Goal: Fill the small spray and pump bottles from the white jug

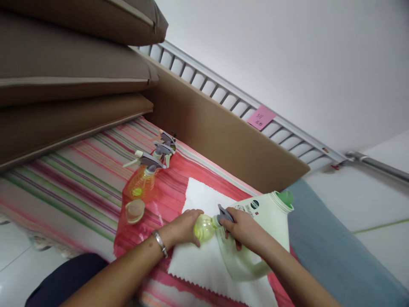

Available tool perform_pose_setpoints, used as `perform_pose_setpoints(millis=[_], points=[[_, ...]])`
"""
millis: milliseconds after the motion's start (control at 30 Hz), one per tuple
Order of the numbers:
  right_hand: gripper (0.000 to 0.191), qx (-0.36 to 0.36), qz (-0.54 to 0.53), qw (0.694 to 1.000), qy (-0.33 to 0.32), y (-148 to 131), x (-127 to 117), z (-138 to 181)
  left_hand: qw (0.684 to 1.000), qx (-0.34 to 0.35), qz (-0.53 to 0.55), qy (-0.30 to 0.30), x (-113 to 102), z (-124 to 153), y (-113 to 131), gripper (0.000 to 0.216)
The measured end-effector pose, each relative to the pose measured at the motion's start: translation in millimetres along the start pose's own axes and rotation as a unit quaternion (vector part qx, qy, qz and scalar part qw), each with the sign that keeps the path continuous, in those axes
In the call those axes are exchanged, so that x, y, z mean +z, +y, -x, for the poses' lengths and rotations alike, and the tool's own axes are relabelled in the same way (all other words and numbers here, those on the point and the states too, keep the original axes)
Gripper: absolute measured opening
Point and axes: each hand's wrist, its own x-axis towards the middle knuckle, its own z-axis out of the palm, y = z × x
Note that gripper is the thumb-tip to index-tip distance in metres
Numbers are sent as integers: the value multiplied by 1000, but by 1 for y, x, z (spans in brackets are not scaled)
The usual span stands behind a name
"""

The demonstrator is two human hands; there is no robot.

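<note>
A bed with a striped sheet of pink, green and white (79, 179) holds everything. A shiny red plastic sheet (172, 192) lies on it. On that sit a white cloth with zigzag edges (204, 260), orange spray bottles (142, 181) and a big white jug (265, 213).

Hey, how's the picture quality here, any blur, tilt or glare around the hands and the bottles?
Head view: strongly tilted and wide-angle, so the railing runs diagonally; lighting soft and even, shadows faint; the left hand and right hand on the small spray bottle look slightly soft; the white jug shows no harsh glare; the far spray bottles are mildly blurred.
</note>
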Motion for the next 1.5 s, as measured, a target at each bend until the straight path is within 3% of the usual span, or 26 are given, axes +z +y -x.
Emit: perform_pose_setpoints(millis=[733,900,1033,1133,1233,1333,1500], points=[[13,16,-16,999,-22,-6,9,3,1000,-17,21,-5,-1,3,3,96],[12,14,-7,1000,-23,-10,10,4,998,-32,53,-29,-19,3,6,96],[11,16,-1,1000,-25,-8,9,2,993,-15,116,31,-40,-1,22,73],[11,17,0,999,-33,-6,10,0,985,37,144,85,-42,-9,38,49],[12,17,4,999,-37,-8,10,-1,992,75,63,78,-29,-16,51,44],[13,22,12,999,-36,-14,10,2,993,71,-26,92,-16,-18,58,42],[15,32,61,997,-33,-27,8,9,990,57,-56,116,-13,-15,57,29]])
